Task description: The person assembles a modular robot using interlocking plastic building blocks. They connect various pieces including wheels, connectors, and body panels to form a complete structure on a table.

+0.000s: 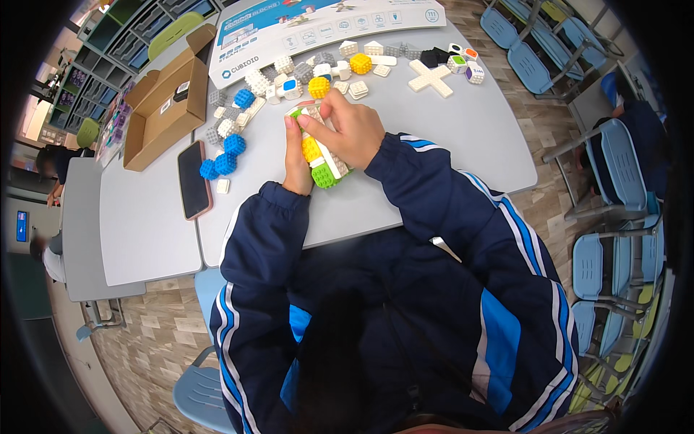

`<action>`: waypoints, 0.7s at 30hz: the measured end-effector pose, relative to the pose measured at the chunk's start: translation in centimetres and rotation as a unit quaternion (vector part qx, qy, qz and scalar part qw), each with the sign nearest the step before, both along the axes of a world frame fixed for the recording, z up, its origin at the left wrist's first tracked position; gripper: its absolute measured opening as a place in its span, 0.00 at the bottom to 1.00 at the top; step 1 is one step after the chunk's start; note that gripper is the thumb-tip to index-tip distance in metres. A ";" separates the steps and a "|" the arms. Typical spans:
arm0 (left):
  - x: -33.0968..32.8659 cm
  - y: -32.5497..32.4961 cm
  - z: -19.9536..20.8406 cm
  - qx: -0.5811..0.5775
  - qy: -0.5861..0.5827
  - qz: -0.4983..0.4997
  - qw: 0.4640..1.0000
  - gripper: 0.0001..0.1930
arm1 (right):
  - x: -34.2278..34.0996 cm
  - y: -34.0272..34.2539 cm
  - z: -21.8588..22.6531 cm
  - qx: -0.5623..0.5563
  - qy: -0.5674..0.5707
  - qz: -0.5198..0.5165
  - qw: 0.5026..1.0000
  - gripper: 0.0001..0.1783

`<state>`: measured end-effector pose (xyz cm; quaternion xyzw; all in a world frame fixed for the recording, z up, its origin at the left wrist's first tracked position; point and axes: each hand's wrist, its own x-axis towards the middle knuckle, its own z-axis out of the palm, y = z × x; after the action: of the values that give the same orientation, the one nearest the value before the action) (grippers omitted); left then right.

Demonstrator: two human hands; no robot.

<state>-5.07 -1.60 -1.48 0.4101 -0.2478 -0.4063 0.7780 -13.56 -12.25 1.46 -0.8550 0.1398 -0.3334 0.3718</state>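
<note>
Between my two hands, over the near part of the white table, is a block assembly (322, 158) of green, yellow and white studded pieces. My left hand (296, 160) grips it along its left side, thumb up near its far end. From the right, my right hand (353, 130) closes over its top, the thumb pressing near the far end. Its far end is partly hidden by my fingers. Just beyond my hands lies a yellow studded block (319, 87), with another yellow block (360, 64) farther back. A white cross-shaped piece (431, 78) lies to the right.
Blue blocks (225, 163), white and grey pieces and a dark-screened phone (194, 181) lie to the left. An open cardboard box (168, 108) stands behind them. A large printed box (325, 32) spans the back. Small cubes (474, 72) sit back right; blue chairs (622, 166) stand beyond the table.
</note>
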 end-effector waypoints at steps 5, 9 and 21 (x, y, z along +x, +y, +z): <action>0.6 -0.2 -1.4 -0.011 -0.012 0.019 1.000 0.33 | 0.5 -0.4 -0.2 -0.082 -0.039 0.038 0.995 0.23; 1.2 0.0 -2.2 -0.005 -0.025 0.014 1.000 0.33 | 0.7 -0.3 -0.5 -0.083 -0.086 0.050 0.992 0.23; 1.5 -0.2 -2.7 -0.012 0.005 -0.002 1.000 0.34 | 0.5 0.1 -0.3 0.020 -0.053 0.067 0.996 0.21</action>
<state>-3.60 -1.77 -4.19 0.3979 -0.2501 -0.4069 0.7833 -13.03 -12.19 1.13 -0.8361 0.0685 -0.3499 0.4169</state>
